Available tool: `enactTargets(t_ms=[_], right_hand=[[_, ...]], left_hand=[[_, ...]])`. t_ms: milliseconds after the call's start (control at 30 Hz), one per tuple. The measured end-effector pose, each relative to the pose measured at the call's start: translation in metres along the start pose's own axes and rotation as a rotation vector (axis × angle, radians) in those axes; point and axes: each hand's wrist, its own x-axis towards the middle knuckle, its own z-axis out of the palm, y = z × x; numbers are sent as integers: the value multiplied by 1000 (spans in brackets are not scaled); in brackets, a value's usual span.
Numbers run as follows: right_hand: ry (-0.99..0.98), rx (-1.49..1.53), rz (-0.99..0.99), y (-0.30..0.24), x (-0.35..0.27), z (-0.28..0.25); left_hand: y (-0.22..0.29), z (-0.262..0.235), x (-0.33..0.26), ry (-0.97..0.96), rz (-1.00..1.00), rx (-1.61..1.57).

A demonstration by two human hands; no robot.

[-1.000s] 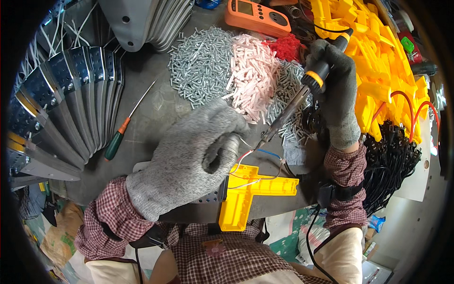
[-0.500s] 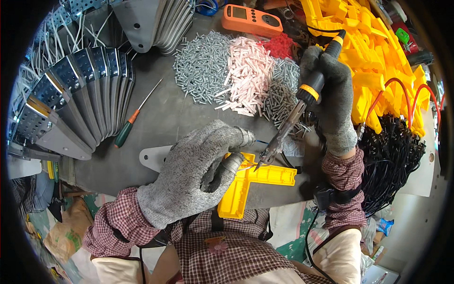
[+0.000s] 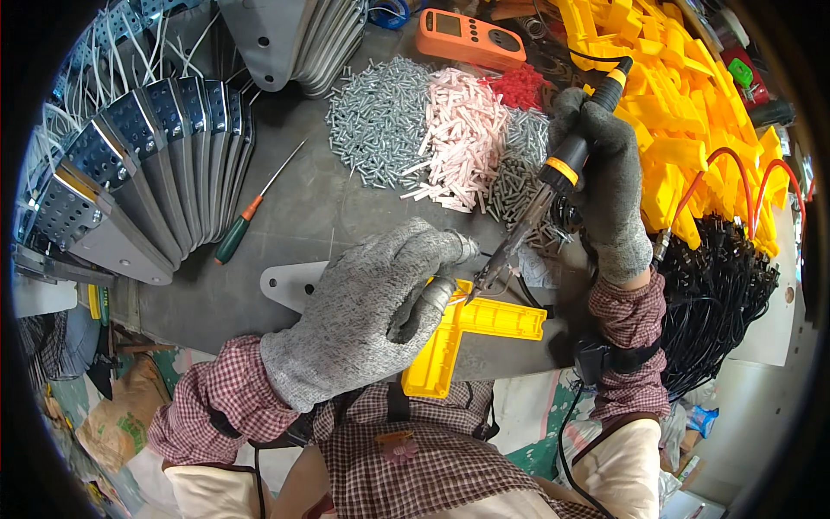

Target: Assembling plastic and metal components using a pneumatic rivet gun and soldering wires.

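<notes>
In my right hand [image 3: 601, 164], gloved in grey, is a soldering iron [image 3: 540, 203] with a black and yellow handle, slanting down to the left. Its tip reaches the inner corner of an open yellow plastic housing [image 3: 497, 318], shaped like an angled bracket, at the table's near edge. My left hand [image 3: 363, 303], in a light grey glove, curls over the housing's left side. Thin wires [image 3: 458, 297] come out at its thumb tip beside the iron's tip; the fingers partly hide the grip. A short blue strand [image 3: 485, 254] shows near the index fingertip.
Piles of screws [image 3: 378, 121] and pale pink sleeves [image 3: 462, 134] lie beyond my hands, with an orange meter [image 3: 469, 39] behind. Yellow housings [image 3: 666, 95] and black cables [image 3: 713, 294] crowd the right. Metal brackets [image 3: 130, 221] and a screwdriver [image 3: 251, 212] lie left.
The whole view has shifted slightly, so the table items and my left hand appear a little further right. The iron's tip stays by the wires; both grips look the same.
</notes>
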Motion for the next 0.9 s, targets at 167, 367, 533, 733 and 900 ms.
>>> enactTargets(t_ms=[167,367,533,733,900], right_hand=[[1,-59,18,1,1,-3],[11,-130,3,-4,2,2],[-42,-49,49,-6,0,-5],[54,-172,-507,-43,-19,-50],[294,-335,-425,-57,-45,-36]], left_hand=[[8,-3,5,-70,-56,24],[2,2,2,4,15,44],[5,-22,-3,-2,-40,265],[15,-82,-22,-130,-7,1087],[31,-35,-14,-171,33,531]])
